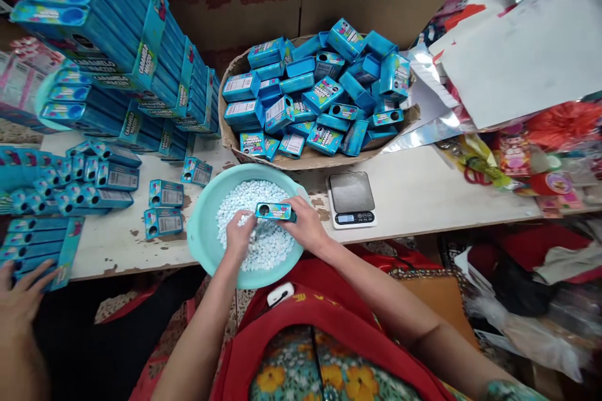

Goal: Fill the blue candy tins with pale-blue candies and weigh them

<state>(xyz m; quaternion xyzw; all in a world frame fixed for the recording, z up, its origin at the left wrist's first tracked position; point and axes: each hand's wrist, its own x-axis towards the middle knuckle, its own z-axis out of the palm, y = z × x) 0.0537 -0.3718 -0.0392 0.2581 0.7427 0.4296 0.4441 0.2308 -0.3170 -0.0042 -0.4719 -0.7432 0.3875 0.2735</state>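
Observation:
A turquoise basin (200,225) holds many small white candies (270,247). Over it, my right hand (303,222) grips a small blue box (273,211) by its right end; a dark round opening shows at the box's left. My left hand (241,235) is closed around some white candies, its fingertips beside the opening. Behind the basin, a cut-down cardboard carton (301,164) is heaped with blue boxes (323,94). Several more boxes (165,193) stand on the table left of the basin.
Right of the basin sits a small digital scale (351,193). Tall stacks of blue packs (117,31) rise at the back left. Another person's hand (21,288) touches a pack (40,244) at the far left. Colourful packets and plastic (515,156) lie at the right.

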